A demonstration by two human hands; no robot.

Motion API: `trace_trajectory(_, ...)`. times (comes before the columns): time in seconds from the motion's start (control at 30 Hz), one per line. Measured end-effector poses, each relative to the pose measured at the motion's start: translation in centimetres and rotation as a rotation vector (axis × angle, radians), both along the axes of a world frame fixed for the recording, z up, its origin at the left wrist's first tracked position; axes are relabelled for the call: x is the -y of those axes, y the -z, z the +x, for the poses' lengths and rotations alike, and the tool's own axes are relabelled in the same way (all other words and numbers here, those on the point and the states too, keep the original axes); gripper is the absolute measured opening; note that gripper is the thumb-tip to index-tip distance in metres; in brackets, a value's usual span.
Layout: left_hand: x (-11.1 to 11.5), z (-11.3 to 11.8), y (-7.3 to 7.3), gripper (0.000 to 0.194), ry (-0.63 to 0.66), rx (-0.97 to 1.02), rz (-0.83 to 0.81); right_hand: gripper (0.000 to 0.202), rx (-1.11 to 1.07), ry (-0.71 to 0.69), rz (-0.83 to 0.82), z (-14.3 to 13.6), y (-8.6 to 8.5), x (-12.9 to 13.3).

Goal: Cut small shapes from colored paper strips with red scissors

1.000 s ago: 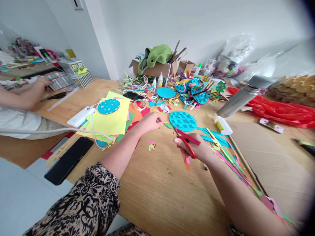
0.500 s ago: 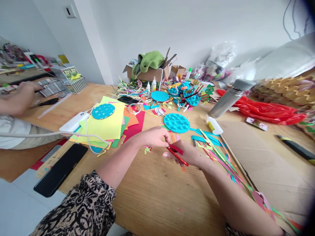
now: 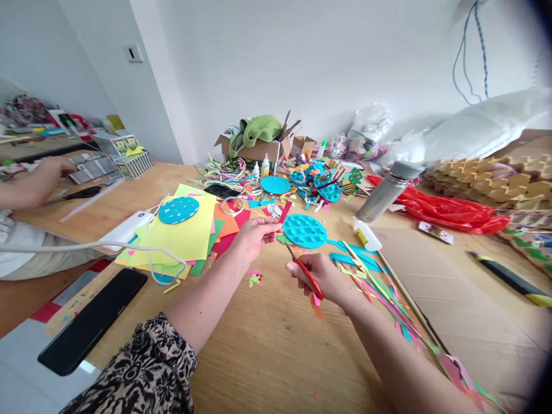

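Note:
My left hand (image 3: 254,234) pinches a small red paper strip (image 3: 285,211), which sticks up beyond the fingertips. In my right hand (image 3: 317,276) is a pair of red-handled scissors (image 3: 308,275), its blades pointing up and left toward the left fingertips but apart from them. Just beyond both hands lies a blue oval paper piece (image 3: 304,231) with rows of raised bumps. Tiny green and red paper bits (image 3: 255,279) are scattered on the table below my left hand. An orange paper scrap (image 3: 318,307) shows under my right hand.
Coloured paper sheets (image 3: 190,230) with a dotted blue oval (image 3: 178,210) lie left, near a black phone (image 3: 92,319). To the right are paper strips (image 3: 379,276), a glue bottle (image 3: 366,234), a steel flask (image 3: 383,192) and cardboard (image 3: 440,276). Another person's arm (image 3: 32,184) rests far left.
My hands have drawn apart. The left has moved left with the red strip, now upright in its fingers; the scissors have come away and turned their blades up-left. The view has shifted slightly.

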State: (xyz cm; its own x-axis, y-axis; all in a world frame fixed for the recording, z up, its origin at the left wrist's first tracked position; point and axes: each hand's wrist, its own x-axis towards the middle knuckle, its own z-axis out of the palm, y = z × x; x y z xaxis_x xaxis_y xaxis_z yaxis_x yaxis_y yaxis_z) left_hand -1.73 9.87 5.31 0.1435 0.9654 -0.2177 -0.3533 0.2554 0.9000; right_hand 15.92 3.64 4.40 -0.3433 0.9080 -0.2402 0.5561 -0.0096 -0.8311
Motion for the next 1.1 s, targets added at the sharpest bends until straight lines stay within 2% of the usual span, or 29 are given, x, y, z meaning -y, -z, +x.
trace_trajectory(0.2,0.7,1.3,0.5,0.020,-0.026,0.069,-0.054,0.047,-0.149,0.069,-0.006,-0.4,0.4,0.1)
trace_trajectory(0.43,1.1,2.2,1.2,0.025,-0.090,0.118,-0.078,0.047,-0.145,0.067,-0.062,-0.7,0.8,0.1)
trace_trajectory(0.67,1.5,2.6,0.9,0.026,-0.157,0.119,-0.066,0.047,-0.170,0.115,-0.080,-0.6,1.0,-0.1)
trace_trajectory(0.87,1.7,2.7,1.0,0.026,-0.153,0.131,-0.069,0.049,-0.173,0.152,-0.062,-0.7,0.6,-0.1)
trace_trajectory(1.1,1.8,2.7,0.8,0.020,-0.079,0.135,-0.096,0.050,-0.210,0.211,-0.037,-0.2,0.8,-0.3)
